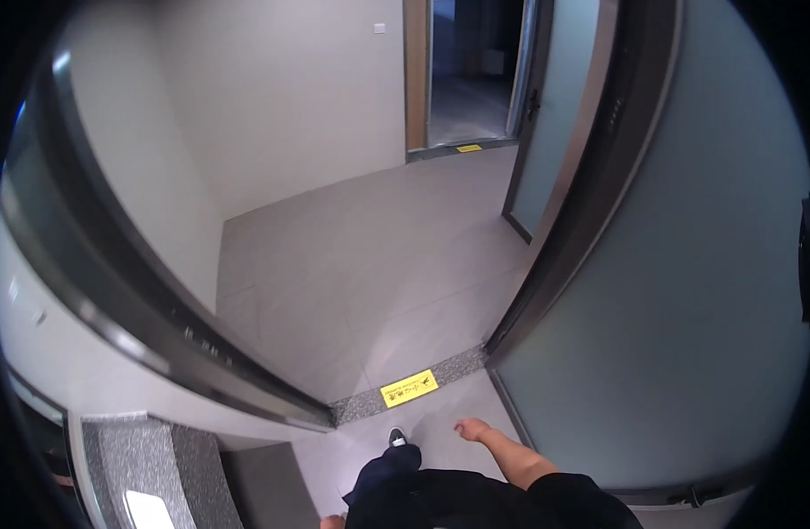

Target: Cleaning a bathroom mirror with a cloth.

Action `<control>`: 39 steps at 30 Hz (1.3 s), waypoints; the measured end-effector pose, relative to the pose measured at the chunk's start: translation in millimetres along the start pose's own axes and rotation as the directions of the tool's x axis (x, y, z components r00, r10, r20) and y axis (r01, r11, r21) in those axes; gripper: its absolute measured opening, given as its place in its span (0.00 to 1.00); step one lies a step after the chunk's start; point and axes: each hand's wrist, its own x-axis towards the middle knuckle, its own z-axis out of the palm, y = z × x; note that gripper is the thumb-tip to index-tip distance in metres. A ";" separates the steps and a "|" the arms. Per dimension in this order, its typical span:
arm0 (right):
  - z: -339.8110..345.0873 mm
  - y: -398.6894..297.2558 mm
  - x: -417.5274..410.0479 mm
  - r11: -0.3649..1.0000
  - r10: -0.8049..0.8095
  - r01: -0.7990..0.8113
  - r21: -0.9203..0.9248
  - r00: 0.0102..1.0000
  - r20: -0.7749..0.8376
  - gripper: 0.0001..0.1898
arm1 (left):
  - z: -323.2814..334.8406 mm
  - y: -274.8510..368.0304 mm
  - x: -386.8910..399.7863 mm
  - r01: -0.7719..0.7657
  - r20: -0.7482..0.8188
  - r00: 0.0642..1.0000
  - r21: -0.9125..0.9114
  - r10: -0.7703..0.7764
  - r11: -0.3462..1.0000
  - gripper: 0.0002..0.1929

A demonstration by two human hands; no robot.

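Observation:
My right hand [472, 430] hangs at the lower middle right with its fingers curled, above the grey tiled floor and left of a frosted glass door [630, 330]. Nothing shows in it. Of my left hand [332, 522], just a small part appears at the bottom edge; its fingers are hidden. Between the two, one dark shoe [397, 437] with white laces stands on the floor. Just ahead of it lies a speckled stone threshold [461, 367], which bears a yellow warning sticker [409, 389] with writing.
A dark door frame [246, 360] rises on the left, near a speckled stone counter [124, 449]. Tiled floor [372, 251] stretches beyond the threshold to a pale wall [299, 99]. Farther off, a second frosted door [563, 112] stands beside a dark doorway [474, 99].

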 end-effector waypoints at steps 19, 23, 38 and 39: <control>-106.0 124.4 161.8 0.681 0.529 -0.710 0.181 0.648 0.549 0.15 | -374.5 370.5 458.8 -0.073 -0.129 0.989 0.013 0.074 0.997 0.20; -155.1 239.2 325.4 0.776 0.571 -0.585 0.236 0.810 0.132 0.17 | -412.7 438.8 523.2 -0.106 0.042 0.994 0.239 0.099 0.965 0.22; -730.4 203.5 695.9 0.933 0.244 -0.132 0.334 0.916 -0.319 0.19 | -623.8 731.9 797.2 -0.065 -0.096 0.994 -0.060 0.059 0.996 0.16; -707.9 237.0 692.6 0.837 0.415 -0.284 0.468 0.887 -0.204 0.20 | -633.2 771.2 810.5 -0.086 -0.073 0.994 -0.047 0.083 0.995 0.15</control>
